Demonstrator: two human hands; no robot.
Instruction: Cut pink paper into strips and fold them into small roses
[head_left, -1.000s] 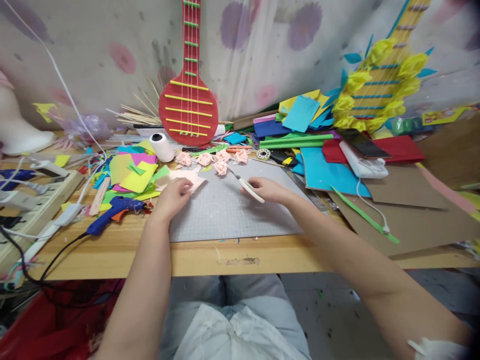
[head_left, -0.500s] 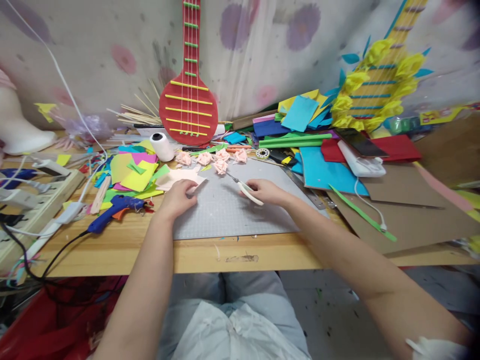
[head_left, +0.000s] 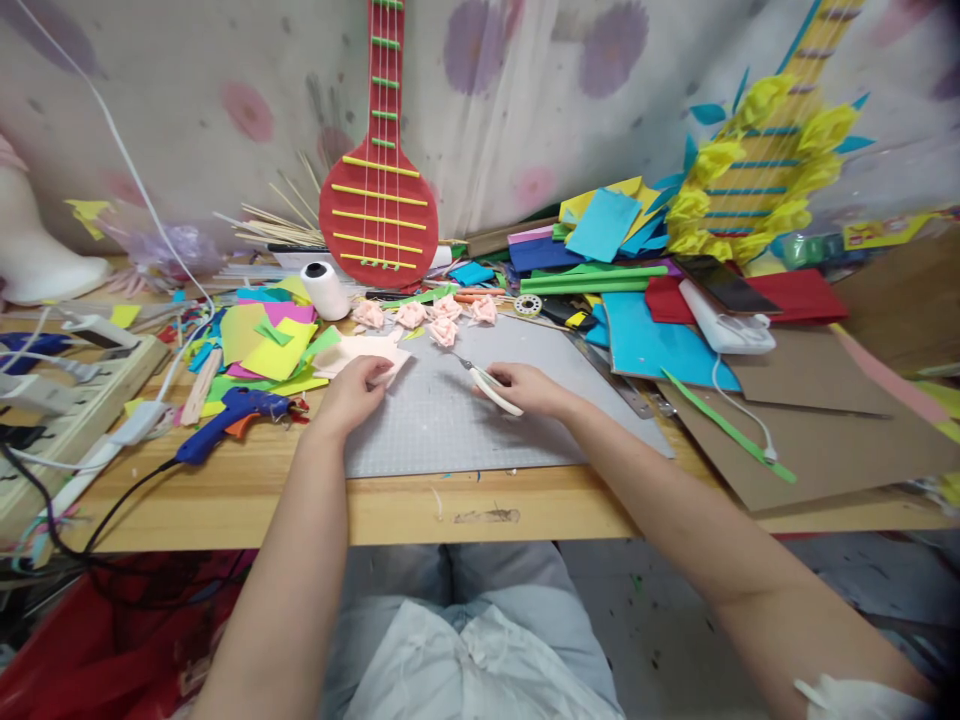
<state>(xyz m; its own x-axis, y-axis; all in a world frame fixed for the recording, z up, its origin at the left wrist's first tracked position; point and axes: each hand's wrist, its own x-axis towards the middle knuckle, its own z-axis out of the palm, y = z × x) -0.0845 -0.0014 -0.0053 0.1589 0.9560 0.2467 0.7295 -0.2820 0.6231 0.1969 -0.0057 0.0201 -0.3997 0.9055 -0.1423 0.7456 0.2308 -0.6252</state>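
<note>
White-handled metal tool is grasped by right hand above grey gridded mat. Pale pink paper sheet at mat's far-left corner is touched by left hand; grip can't be told.

Taking the gap between the hands as the clock's centre: finding free passage over the bare cutting mat, opening down toward six o'clock. Meeting the left hand at nine, then the glue gun beyond; meeting the right hand and its white-handled tool at three. Running into pink paper flowers at twelve, a thread spool at ten, a tall red instrument at eleven.
</note>
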